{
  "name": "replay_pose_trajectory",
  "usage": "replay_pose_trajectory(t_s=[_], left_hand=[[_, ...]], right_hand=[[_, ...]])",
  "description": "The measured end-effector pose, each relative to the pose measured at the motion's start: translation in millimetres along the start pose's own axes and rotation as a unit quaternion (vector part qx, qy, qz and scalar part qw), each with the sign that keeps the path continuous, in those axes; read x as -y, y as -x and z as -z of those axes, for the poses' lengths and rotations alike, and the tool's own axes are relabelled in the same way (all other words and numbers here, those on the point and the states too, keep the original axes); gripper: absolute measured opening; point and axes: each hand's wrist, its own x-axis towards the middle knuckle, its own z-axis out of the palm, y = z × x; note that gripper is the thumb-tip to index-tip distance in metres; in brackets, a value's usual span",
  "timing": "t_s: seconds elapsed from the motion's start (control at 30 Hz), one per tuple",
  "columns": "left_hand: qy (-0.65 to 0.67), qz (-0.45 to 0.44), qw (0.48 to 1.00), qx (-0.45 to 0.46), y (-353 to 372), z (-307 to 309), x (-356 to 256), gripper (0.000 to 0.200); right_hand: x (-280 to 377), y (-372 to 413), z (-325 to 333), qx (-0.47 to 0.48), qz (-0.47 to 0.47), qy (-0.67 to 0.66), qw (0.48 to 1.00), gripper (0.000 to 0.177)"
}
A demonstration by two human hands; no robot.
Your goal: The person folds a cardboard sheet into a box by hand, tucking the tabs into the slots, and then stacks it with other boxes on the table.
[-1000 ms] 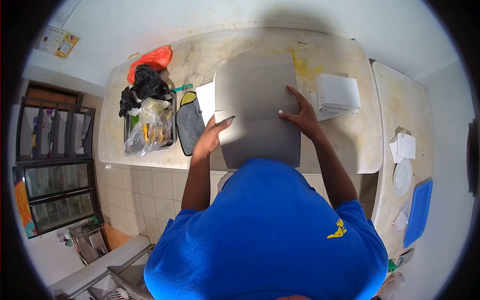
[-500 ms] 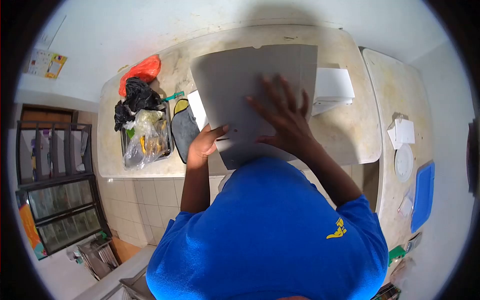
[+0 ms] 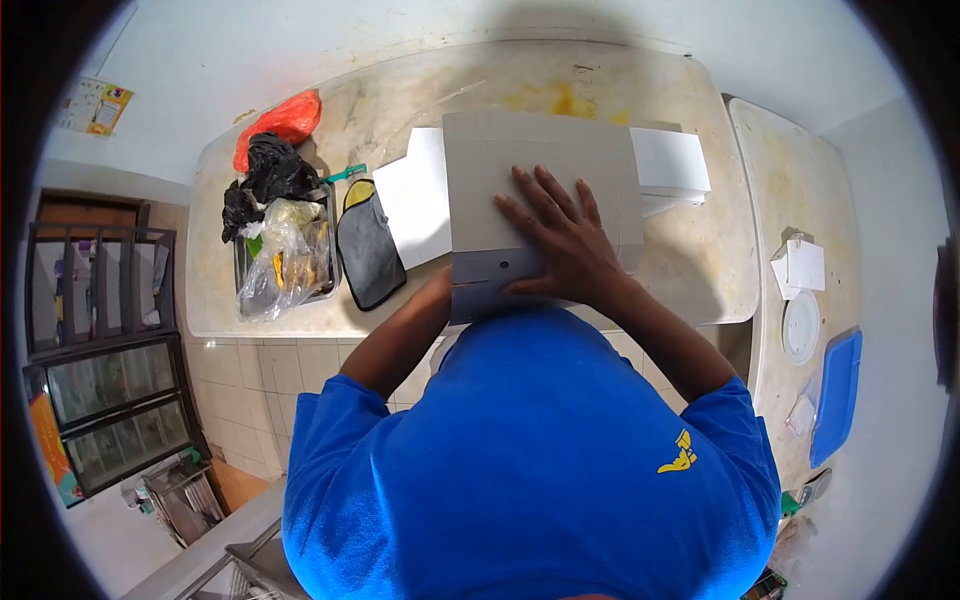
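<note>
A grey cardboard piece (image 3: 545, 220), bent along a crease near my body, is in front of me on the table. My right hand (image 3: 570, 245) lies on its upper face with the fingers spread and holds nothing. My left hand (image 3: 443, 287) reaches in at the lower left edge of the cardboard; its fingers are hidden behind it. The front part of the cardboard slopes down toward my shirt and has a small hole and a slit. White card (image 3: 415, 205) shows to the left, and a white box-like stack (image 3: 670, 165) sits to the right.
On the left of the table (image 3: 680, 275) are a grey pouch (image 3: 370, 250), a metal tray (image 3: 333, 262) with plastic bags, a black bag (image 3: 280, 170), a red bag (image 3: 285, 122) and a green-handled tool (image 3: 347, 173). A second table at right holds a blue lid (image 3: 838, 395).
The cardboard has come down from a tilted, raised position to lie flatter, with its front part bent. My left hand has slipped behind its edge. More white card shows at left.
</note>
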Motion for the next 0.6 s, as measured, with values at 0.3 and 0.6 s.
replay_pose_trajectory(t_s=[0.3, 0.6], left_hand=[[-0.353, 0.001, 0.935, 0.032, 65.0, -0.4, -33.3, 0.052], [-0.870, -0.101, 0.476, -0.082, 18.7, -189.5, -73.4, 0.032]], right_hand=[[3.3, 27.8, -0.1, 0.105, -0.040, -0.145, 0.983, 0.063], [-3.5, 25.7, -15.0, 0.082, 0.021, -0.172, 0.981, 0.020]])
